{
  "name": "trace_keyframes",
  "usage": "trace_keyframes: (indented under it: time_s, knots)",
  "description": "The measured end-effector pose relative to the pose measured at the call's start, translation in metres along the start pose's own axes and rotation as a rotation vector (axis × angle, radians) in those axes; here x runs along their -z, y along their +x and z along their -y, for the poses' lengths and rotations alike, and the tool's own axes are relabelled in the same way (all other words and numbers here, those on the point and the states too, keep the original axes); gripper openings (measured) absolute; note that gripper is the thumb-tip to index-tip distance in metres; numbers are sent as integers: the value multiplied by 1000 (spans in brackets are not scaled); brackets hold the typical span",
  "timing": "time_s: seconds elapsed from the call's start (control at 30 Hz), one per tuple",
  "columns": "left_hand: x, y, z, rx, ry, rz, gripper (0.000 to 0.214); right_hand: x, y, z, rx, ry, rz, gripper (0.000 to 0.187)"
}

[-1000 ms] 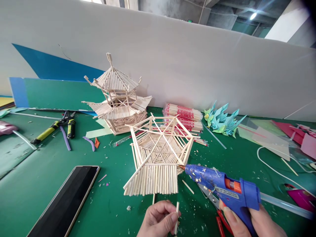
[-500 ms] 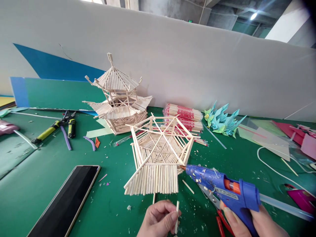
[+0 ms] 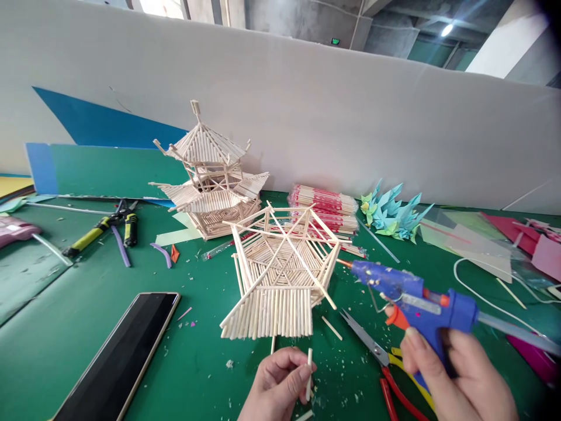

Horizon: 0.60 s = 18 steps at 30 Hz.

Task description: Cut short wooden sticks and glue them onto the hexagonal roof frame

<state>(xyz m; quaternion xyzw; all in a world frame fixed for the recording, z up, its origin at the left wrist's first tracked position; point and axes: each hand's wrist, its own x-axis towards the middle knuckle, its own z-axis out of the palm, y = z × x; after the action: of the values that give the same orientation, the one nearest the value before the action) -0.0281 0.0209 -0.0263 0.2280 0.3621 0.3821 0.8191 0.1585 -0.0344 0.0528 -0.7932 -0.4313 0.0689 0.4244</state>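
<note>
A short wooden stick (image 3: 309,374) is pinched upright between thumb and fingers of my left hand (image 3: 280,380), just in front of the stick model. My right hand (image 3: 456,368) is wrapped round the handle of a blue glue gun (image 3: 412,298), its finger at the orange trigger. The gun's nozzle points left, close to the model's right side but apart from it. That six-sided stick frame (image 3: 280,263) has a sloping panel of sticks (image 3: 267,316) along its front edge. One loose stick piece (image 3: 332,328) lies right of the panel.
A finished-looking stick pagoda (image 3: 205,175) stands behind left, with packs of sticks (image 3: 322,204) and blue folded-paper leaves (image 3: 394,210) to its right. A phone (image 3: 123,356) lies front left, yellow-handled pliers (image 3: 105,228) beyond it. Scissors (image 3: 368,339) and red-handled pliers (image 3: 388,397) lie near my right hand.
The glue gun has moved up and right, its nozzle leaving the top of the front panel and uncovering the scissors. My left hand keeps the stick, nearly in place.
</note>
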Motion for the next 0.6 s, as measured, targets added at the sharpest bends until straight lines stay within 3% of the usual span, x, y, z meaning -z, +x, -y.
trace_keyframes:
  time_s: [0.17,0.27,0.37,0.43,0.5,0.57,0.6]
  knots:
    - [-2,0,0,38,37,-11,23,11,32,-53,-261,104,55,36]
    - [-4,-1,0,76,43,-14,24,15,46,-88,-313,-97,176,43]
    - [-8,-4,0,125,-11,19,22,17,52,-111,-233,-374,274,51]
    - [-11,-6,-1,156,-54,32,20,17,49,-116,-130,-503,220,55]
    - [-15,-8,-2,159,-74,36,19,15,40,-108,-50,-555,88,56]
    - [-21,-10,-2,146,-83,36,19,8,23,-87,-21,-455,11,46]
    - [-24,-10,-2,136,-88,32,18,3,12,-73,18,-311,65,36]
